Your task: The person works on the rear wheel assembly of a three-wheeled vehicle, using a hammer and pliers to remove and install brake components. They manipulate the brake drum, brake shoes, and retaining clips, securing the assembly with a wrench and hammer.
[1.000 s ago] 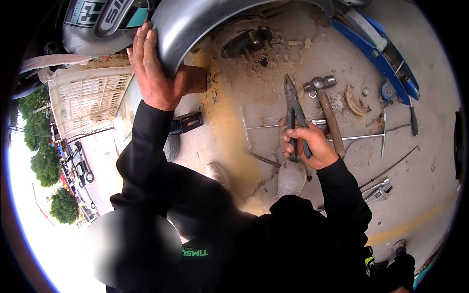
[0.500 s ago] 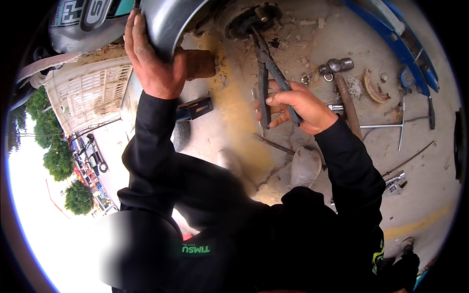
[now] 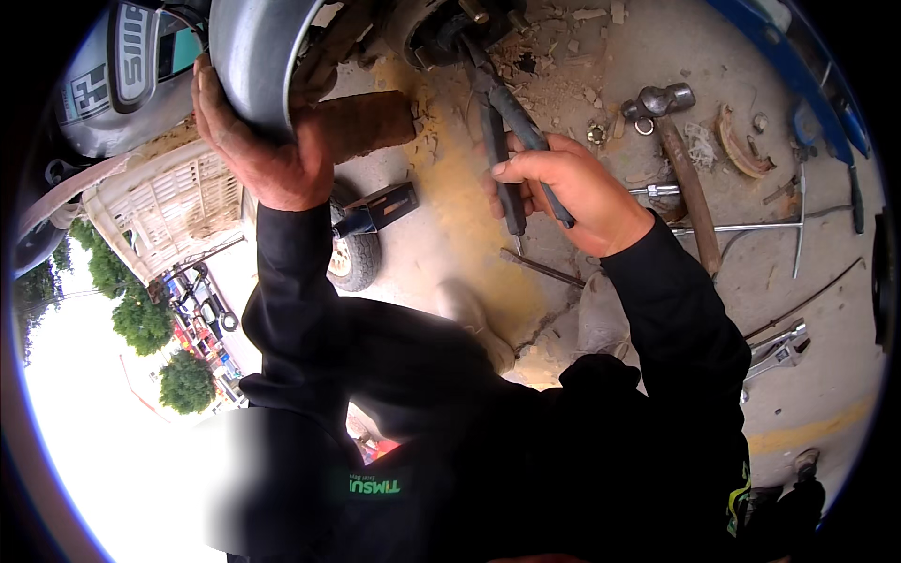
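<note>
My left hand (image 3: 267, 159) is wrapped against the edge of a silver curved fender (image 3: 263, 56), beside a rough brown block (image 3: 366, 122). My right hand (image 3: 591, 192) grips long dark pliers (image 3: 497, 108), whose jaws reach into a dark, rusty wheel hub (image 3: 422, 33) with protruding studs at the top. Right of the pliers are a hammer (image 3: 690, 178), a nut (image 3: 596, 131), a washer (image 3: 643, 126), a socket tool (image 3: 657, 190) and a curved worn part (image 3: 741, 150), all lying on the dirty concrete.
A blue floor jack (image 3: 784, 56) is at upper right, with a T-handle wrench (image 3: 800, 235) and adjustable wrench (image 3: 788, 352) below. A white crate (image 3: 150, 211), small tire (image 3: 357, 272) and dark box (image 3: 394, 202) are left. Someone's shoe (image 3: 805, 464) shows at lower right.
The pliers have moved up, their jaws now in the hub. My left hand and the fender appear further left in view, and the view has shifted.
</note>
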Available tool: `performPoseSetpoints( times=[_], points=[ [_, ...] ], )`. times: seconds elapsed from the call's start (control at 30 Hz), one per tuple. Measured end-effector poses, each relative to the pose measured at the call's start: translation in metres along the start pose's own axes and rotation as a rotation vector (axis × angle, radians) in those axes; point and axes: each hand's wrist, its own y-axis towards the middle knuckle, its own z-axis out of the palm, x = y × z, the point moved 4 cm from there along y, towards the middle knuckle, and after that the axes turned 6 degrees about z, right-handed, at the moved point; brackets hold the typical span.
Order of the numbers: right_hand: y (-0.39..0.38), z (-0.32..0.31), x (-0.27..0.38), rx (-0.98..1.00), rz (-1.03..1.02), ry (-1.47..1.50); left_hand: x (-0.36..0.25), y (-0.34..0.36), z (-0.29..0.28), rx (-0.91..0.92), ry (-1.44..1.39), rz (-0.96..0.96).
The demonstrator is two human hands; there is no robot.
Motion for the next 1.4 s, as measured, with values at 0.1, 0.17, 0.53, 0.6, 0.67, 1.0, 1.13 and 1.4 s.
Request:
performPoseSetpoints(
  times=[0.1, 0.17, 0.53, 0.6, 0.67, 1.0, 1.13, 1.4],
  points=[
    [-0.01, 0.006, 0.0, -0.079, 0.013, -0.017, 0.001, 0.002, 0.001, -0.003, 0.039, 0.024],
    [-0.01, 0.002, -0.001, -0.111, 0.016, -0.032, -0.001, 0.002, 0.001, -0.01, 0.048, 0.03],
    [-0.001, -0.009, -0.001, 0.012, 0.05, 0.058, 0.0, -0.003, -0.001, -0.011, 0.011, 0.011],
    [0.003, -0.011, -0.002, 0.073, 0.053, 0.106, 0.003, -0.002, 0.0, -0.019, 0.007, 0.019],
    [-0.002, -0.006, 0.0, 0.112, 0.059, 0.179, 0.003, 0.002, 0.002, -0.014, 0.004, 0.024],
    [-0.013, -0.003, 0.005, 0.043, 0.101, 0.13, -0.002, 0.0, -0.002, 0.014, 0.019, 0.009],
    [-0.007, 0.007, -0.001, 0.081, 0.04, 0.211, -0.001, -0.005, -0.002, 0.0, 0.012, 0.001],
    [-0.007, 0.01, -0.005, 0.033, 0.023, 0.218, 0.002, 0.0, -0.001, -0.047, -0.027, 0.015]
  ],
)
